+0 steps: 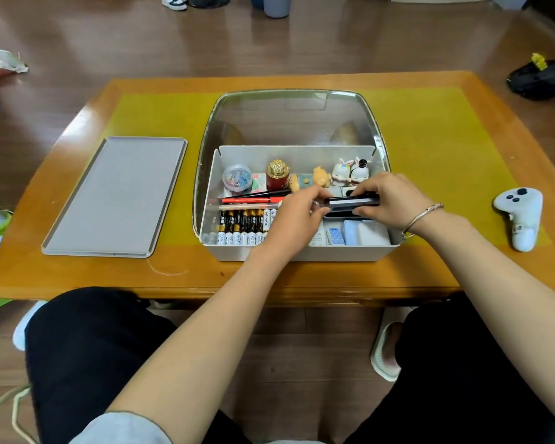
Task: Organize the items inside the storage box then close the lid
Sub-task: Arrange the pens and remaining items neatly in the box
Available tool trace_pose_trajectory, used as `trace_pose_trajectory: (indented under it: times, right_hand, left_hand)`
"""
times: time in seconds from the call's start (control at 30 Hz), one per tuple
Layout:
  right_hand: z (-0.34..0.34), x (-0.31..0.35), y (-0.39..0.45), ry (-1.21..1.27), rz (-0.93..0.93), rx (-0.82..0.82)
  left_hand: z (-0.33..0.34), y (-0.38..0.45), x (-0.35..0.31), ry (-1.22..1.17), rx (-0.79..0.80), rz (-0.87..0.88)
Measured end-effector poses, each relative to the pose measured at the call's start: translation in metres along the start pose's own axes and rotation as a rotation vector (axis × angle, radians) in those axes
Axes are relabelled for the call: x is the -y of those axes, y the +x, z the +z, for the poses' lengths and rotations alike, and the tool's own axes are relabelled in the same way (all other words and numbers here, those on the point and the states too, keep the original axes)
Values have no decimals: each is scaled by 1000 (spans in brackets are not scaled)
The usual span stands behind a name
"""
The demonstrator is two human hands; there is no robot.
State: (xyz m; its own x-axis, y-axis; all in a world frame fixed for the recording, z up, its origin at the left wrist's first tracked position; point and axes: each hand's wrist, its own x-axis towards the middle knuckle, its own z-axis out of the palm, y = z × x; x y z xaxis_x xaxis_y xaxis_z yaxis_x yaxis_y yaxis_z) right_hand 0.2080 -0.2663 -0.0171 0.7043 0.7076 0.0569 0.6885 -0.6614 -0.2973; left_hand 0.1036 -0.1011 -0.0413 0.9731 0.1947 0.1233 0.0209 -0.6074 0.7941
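Gripping a flat black rectangular case (353, 201) at both ends: left hand (297, 219) fingers pinch its left end, right hand (388, 200) fingers curl over its right end, above the white plastic storage box (302, 253). Inside: black-and-gold batteries (242, 227) in a row, red pens (253, 200), rabbit figurines (350, 171). Grey flat lid (116, 197) lies on the yellow tabletop (446, 155), left of the box.

Low wooden table (77, 277) with orange-brown border and yellow-green centre mat (430, 149), glossy. Brown wood-plank floor (141, 36) all round, light reflecting off it. Far beyond the grip, sneakers (174, 1) and a grey bin (276, 4) at top edge; black bag (540, 80) on floor far right
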Motion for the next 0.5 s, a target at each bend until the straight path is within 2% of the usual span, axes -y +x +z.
trace_pose_trajectory:
  times: [0.17, 0.27, 0.5]
  right_hand:
    - [6, 3, -3, -35, -16, 11]
    - [7, -4, -2, -103, 63, 28]
    - [3, -2, 7, -274, 59, 176]
  left_hand:
    - [1, -2, -2, 13, -13, -20]
    - [-3, -6, 1, 43, 131, -75]
    - [2, -21, 7, 564, 432, 52]
